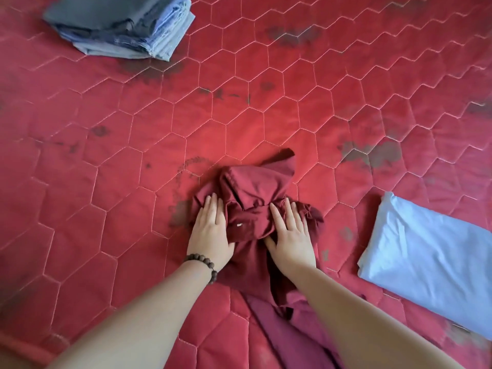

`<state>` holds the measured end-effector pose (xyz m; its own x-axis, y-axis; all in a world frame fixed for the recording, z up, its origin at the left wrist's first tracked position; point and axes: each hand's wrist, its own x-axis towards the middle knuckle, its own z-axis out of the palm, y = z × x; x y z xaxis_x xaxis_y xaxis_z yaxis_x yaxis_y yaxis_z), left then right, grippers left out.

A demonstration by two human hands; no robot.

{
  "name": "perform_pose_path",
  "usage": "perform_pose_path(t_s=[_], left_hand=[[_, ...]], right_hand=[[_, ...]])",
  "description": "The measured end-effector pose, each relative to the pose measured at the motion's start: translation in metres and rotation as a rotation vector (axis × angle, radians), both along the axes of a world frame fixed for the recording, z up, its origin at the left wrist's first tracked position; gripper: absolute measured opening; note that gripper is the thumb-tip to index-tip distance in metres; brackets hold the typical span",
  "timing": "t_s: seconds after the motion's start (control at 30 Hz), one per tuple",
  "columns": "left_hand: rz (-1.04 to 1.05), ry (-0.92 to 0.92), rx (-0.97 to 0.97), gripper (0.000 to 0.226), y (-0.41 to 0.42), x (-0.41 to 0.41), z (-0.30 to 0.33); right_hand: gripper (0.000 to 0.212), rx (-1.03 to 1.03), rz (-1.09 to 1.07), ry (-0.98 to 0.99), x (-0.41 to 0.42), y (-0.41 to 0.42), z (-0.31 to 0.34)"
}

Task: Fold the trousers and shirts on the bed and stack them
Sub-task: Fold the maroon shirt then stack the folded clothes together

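Note:
A dark red garment (254,194) lies bunched in the middle of the red quilted bed (266,107), its lower part trailing toward me. My left hand (210,233), with a bead bracelet on the wrist, rests flat on the garment's left side, fingers together. My right hand (291,235) lies flat on its right side, fingers slightly spread, thumb tucked against a fold. Neither hand pinches the cloth. A stack of folded blue and grey clothes (122,25) sits at the far left. A folded light blue garment (431,257) lies at the right.
The bed cover has hexagon stitching and several dark stains (372,153) around the middle and far side. Open cover stretches between the dark red garment and the far stack, and to the left of my left arm.

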<state>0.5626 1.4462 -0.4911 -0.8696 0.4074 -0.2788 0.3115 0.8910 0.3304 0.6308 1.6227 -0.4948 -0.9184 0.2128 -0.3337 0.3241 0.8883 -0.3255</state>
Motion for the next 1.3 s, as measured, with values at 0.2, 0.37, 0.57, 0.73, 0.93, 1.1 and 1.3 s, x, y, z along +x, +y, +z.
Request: perform_pose_path(t_s=[0.2, 0.37, 0.57, 0.73, 0.93, 1.1, 1.3], left_hand=[[0.08, -0.087, 0.243, 0.058, -0.02, 0.052, 0.025], [0.162, -0.022, 0.372, 0.026, -0.03, 0.068, 0.067], [0.175, 0.098, 0.502, 0.017, -0.02, 0.063, 0.154], [0.118, 0.123, 0.586, 0.008, -0.003, 0.05, 0.269], [-0.055, 0.172, 0.75, 0.013, 0.035, 0.043, 0.419], [-0.198, 0.271, 0.853, 0.015, 0.071, 0.048, 0.551], [-0.363, 0.483, 0.955, 0.026, 0.095, 0.07, 0.688]], right_hand=[[0.052, -0.204, -0.168, 0.075, 0.05, -0.014, 0.023], [0.031, -0.224, -0.126, 0.111, 0.065, -0.006, 0.065], [0.019, -0.207, -0.158, 0.271, 0.07, 0.015, 0.163], [0.012, -0.207, -0.212, 0.398, 0.079, 0.03, 0.28], [0.009, -0.081, -0.212, 0.581, 0.102, 0.063, 0.438], [0.007, -0.011, -0.215, 0.75, 0.123, 0.092, 0.572], [0.013, -0.137, -0.336, 0.954, 0.148, 0.117, 0.697]])
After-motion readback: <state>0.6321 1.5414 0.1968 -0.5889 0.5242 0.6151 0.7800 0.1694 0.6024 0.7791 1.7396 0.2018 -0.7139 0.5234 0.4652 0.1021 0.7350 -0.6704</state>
